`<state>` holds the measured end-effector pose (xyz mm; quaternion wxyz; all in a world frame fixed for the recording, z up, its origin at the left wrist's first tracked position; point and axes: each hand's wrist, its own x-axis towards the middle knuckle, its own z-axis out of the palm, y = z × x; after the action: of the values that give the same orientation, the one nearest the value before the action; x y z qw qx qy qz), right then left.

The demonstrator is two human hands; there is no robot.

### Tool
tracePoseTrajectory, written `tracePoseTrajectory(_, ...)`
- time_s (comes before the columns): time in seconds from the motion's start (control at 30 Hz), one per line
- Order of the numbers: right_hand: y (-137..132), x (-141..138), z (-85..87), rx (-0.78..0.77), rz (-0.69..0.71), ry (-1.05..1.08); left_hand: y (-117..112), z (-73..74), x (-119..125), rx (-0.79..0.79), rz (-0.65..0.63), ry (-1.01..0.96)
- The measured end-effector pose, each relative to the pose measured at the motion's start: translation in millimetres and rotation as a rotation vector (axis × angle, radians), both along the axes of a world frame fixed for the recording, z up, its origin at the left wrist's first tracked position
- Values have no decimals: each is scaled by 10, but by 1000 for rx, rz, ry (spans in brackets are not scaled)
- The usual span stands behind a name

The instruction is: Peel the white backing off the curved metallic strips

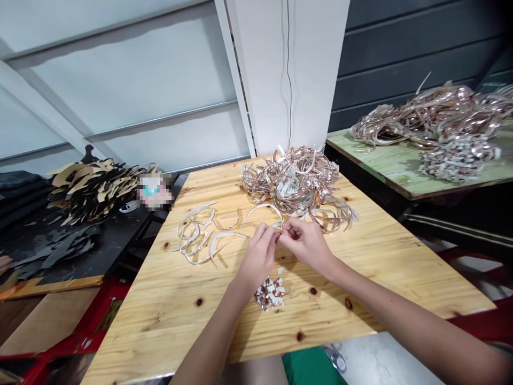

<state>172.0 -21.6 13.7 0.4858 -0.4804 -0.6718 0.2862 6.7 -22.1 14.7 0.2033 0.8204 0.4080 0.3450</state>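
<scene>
Above the middle of the wooden table (160,310), my left hand (260,251) pinches a thin curved strip (262,207), pale with a shiny edge, that arcs up beyond the fingers. Fingertips of my right hand (305,243) press together at the same strip, touching or nearly touching the left fingers. Exactly what lies between the right fingertips is hidden. Just below the hands sits a small heap of copper and white cut pieces (270,294). Several loose strips (196,235) lie to the left, and a big tangled pile of copper-coloured strips (292,176) lies behind the hands.
On the right, a green-topped table (385,160) bears more metallic strips (436,115). A dark table (116,230) on the left holds black and tan scraps (96,187). A white pillar (288,69) stands behind; another person's hand (5,264) shows at the left edge.
</scene>
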Motion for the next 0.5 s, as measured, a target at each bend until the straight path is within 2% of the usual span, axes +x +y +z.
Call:
tracePoseTrajectory(0.17, 2, 12, -10, 125, 39, -122, 10, 3, -23, -24, 43, -42)
tracePoseTrajectory(0.3, -8, 1, -39, 179, 80, -181, 26, 9, -58, -132, 84, -128)
tracePoseTrajectory(0.4, -9, -6, -66, 232, 96, -204, 25, 28, -68, -201, 50, -148)
tracePoseTrajectory(0.5, -2, -3, -90, 269, 106, -220, 18, 46, -70, -185, 24, -99)
